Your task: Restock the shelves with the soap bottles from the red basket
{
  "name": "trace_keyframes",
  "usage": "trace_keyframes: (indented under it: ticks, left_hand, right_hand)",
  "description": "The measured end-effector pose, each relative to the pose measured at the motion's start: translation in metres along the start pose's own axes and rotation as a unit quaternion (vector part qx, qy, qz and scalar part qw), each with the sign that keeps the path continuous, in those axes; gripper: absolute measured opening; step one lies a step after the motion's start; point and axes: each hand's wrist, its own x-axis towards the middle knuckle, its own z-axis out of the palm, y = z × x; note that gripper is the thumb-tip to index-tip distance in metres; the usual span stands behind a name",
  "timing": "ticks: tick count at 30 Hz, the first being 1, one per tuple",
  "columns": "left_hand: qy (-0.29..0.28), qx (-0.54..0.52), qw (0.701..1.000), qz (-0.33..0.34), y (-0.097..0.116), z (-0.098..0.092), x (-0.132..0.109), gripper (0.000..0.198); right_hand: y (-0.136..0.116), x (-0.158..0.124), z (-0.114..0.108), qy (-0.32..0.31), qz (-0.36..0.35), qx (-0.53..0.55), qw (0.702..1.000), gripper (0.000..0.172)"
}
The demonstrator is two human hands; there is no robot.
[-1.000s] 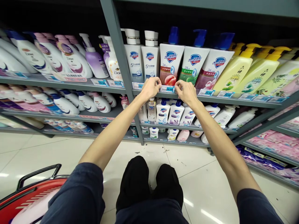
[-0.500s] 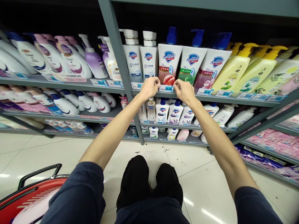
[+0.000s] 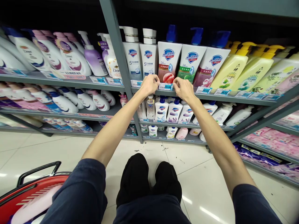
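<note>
My left hand (image 3: 150, 84) is closed, its fingers curled together at the upper shelf's front edge, by the left end of a price tag (image 3: 165, 86) marked 39.90. At the tag's other end my right hand (image 3: 182, 88) is closed too, thumb and finger pinched. Whether anything is between the fingers of either hand, I cannot make out. Just behind the tag stands a white Safeguard pump bottle (image 3: 169, 57) with a peach picture. To its right are a green-labelled Safeguard bottle (image 3: 191, 62) and a purple-red one (image 3: 211, 67).
White-capped Safeguard bottles (image 3: 132, 59) stand left, beside the shelf's upright post (image 3: 116, 40). Yellow pump bottles (image 3: 230, 70) fill the right. Smaller bottles (image 3: 161, 109) line the shelf below. A red shopping basket (image 3: 35, 188) with items in it is at lower left.
The view has shifted slightly, so the shelf appears a little higher and further left. Both hands keep their places at the ends of the price tag.
</note>
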Motion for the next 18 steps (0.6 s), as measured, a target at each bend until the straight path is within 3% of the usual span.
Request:
trace_keyframes:
  ticks: [7,10,12,14,15,16,18]
  left_hand:
    - [0.013,0.027,0.999,0.024,-0.013,0.004,0.007,0.011]
    - [0.054,0.051,0.996,0.054,-0.011,0.004,0.008,0.008]
    - [0.097,0.038,0.991,0.081,-0.009,0.006,-0.007,0.001]
    - [0.128,-0.029,0.987,0.094,-0.016,0.013,-0.047,0.009]
    - [0.130,-0.078,0.985,0.086,-0.025,0.017,-0.079,0.015]
    - [0.125,-0.132,0.981,0.063,-0.038,0.021,-0.118,0.022]
    - [0.088,-0.217,0.972,-0.025,-0.074,0.024,-0.211,0.036]
  right_hand:
    - [0.002,0.002,0.005,0.006,-0.013,0.013,1.000,0.021]
    - [0.004,0.007,0.000,0.015,-0.016,0.031,0.999,0.022]
    - [0.002,-0.002,-0.004,0.036,-0.016,0.066,0.997,0.027]
    - [-0.002,-0.036,0.003,0.075,-0.007,0.136,0.988,0.039]
    - [-0.005,-0.065,0.013,0.096,0.008,0.184,0.978,0.046]
    - [-0.009,-0.104,0.026,0.106,0.034,0.236,0.965,0.053]
    - [-0.015,-0.203,0.061,0.070,0.130,0.316,0.937,0.059]
